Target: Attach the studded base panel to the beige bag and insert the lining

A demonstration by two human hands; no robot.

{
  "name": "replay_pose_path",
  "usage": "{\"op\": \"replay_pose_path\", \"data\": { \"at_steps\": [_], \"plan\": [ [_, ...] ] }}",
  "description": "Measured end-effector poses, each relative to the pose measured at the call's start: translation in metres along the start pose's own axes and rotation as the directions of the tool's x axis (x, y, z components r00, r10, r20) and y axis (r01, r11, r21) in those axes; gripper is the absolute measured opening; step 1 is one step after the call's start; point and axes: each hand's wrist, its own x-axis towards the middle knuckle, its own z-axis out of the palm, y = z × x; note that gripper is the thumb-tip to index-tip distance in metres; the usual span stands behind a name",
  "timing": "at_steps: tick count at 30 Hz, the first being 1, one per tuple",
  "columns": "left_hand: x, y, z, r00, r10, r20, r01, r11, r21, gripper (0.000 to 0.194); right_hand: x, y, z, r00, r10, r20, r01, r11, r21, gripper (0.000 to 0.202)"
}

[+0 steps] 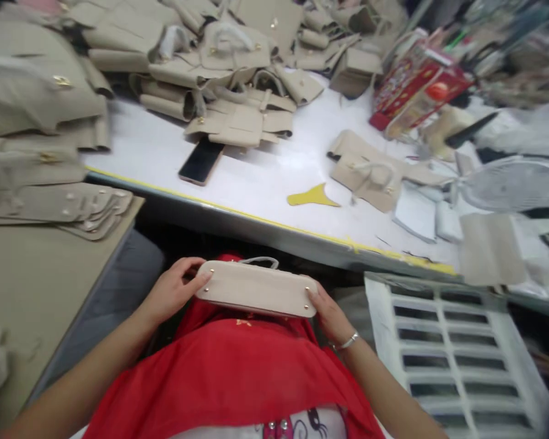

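A beige handbag [258,288] lies across the lap, its flat base with small gold studs at the corners turned up toward the camera. My left hand [178,289] grips the bag's left end, thumb on the base near a stud. At the right end my right hand [332,314] holds the bag, thumb by the studs there; a bracelet is on that wrist. A grey handle loop shows behind the bag's far edge. Red cloth [238,372] covers the lap beneath. The undersides of both hands' grips are hidden.
Beyond the lap, a white table [265,171] holds piled beige bag pieces [238,116], a phone [202,161], a yellow piece [313,196], a partly made bag [370,171] and a red box [416,85]. A white slatted rack [452,353] stands right; more pieces [73,201] lie left.
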Motion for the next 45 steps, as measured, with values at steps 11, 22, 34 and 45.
{"op": "replay_pose_path", "data": {
  "at_steps": [11, 22, 34, 45],
  "plan": [
    [0.019, 0.081, 0.082, 0.660, 0.653, 0.371, -0.749, 0.537, 0.388, 0.078, -0.004, 0.001, 0.003, 0.993, -0.006, -0.115, 0.007, 1.000, 0.010, 0.048],
    [0.030, 0.116, 0.132, 0.694, 0.506, 0.511, -0.715, 0.568, 0.408, 0.080, -0.028, -0.003, -0.014, 0.922, -0.187, -0.339, 0.068, 0.940, -0.334, 0.028],
    [0.023, 0.097, 0.112, 0.723, 0.551, 0.417, -0.691, 0.587, 0.422, 0.077, -0.029, -0.043, -0.019, 0.983, -0.076, -0.166, -0.073, 0.670, -0.738, 0.029],
    [0.027, 0.092, 0.113, 0.739, 0.549, 0.390, -0.673, 0.625, 0.396, 0.045, -0.019, -0.064, 0.032, 0.823, -0.516, 0.237, 0.485, 0.423, -0.766, 0.032]
  ]
}}
